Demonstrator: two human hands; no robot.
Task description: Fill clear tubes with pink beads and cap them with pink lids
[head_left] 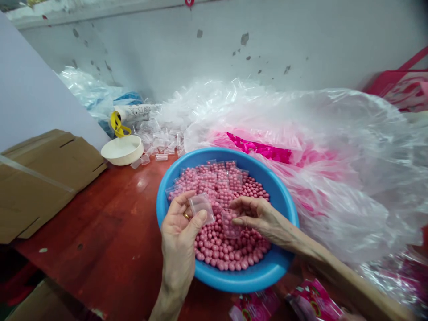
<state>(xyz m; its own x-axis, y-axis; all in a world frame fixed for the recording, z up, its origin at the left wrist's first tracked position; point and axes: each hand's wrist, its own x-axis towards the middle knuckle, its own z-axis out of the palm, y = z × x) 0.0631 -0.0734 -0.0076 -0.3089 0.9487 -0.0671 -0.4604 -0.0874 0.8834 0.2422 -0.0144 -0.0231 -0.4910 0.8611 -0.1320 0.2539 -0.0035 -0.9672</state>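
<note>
head view, one frame. left hand (179, 227), with a gold ring (186, 216) on one finger, is held over a blue plastic basin (240, 283). its thumb and fingers are narrowly closed on a small clear bag (201, 207), which looks empty, though the glare makes this uncertain. right hand (254, 218) reaches in from the other side, its thumb and forefinger narrowly pinching the top of a small bag of pink beads (230, 224), just beside the left hand.

state of work as seen: many small bags of beads (217, 178) lie on the far half of the basin. a bed of loose pink beads (227, 249) fills the near half. more small clear bags (160, 138) lie in a loose heap beyond the basin, by a white bowl (122, 149); their contents cannot be told at this size.

surroundings: a red-brown tabletop (90, 232) bears the basin. a large clear plastic sack (334, 178) lies bunched to the right, flattened cardboard (43, 178) to the left, and printed pink packets (314, 303) at the near edge.
</note>
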